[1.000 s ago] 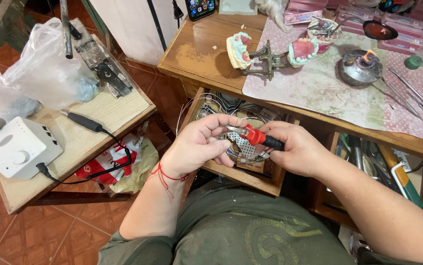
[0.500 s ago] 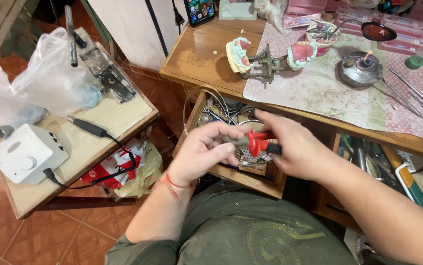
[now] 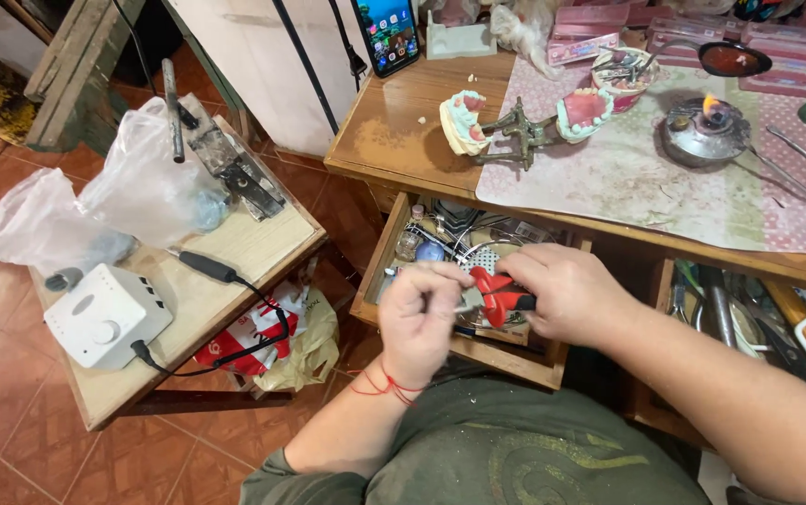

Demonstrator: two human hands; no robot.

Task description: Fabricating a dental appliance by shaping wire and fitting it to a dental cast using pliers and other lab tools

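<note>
Wooden bench point(image 3: 403, 140) and red floor tiles fill the view, with an open drawer point(image 3: 464, 346) pulled out under the bench top. Over that drawer, the left hand point(image 3: 421, 313) has its fingertips pinched narrow on something thin and shiny, most likely a bit of wire; it is too small to tell for sure. The right hand point(image 3: 566, 295) is wrapped snug around the red-handled pliers point(image 3: 496, 295), and the nose of the pliers meets the left fingertips. A red string point(image 3: 379, 385) is tied on the left wrist.

Just under the hands, the drawer is full of coiled wire and little jars. Up on the bench sits a metal hinge frame point(image 3: 520, 131) holding two model jaws with teeth. To the right of it a small burner point(image 3: 707, 131) has a flame lit. A phone point(image 3: 386, 36) leans at the back. Off to the left is a side table point(image 3: 234, 252) with a white box with a knob point(image 3: 103, 313), a black cable and plastic bags.

The pliers sit very near the fingertips, so a hard squeeze could pinch skin. The thin piece could slip, spring away and get lost in the messy drawer. The flame is well apart from the hands, but a sleeve reaching up there could get burned
</note>
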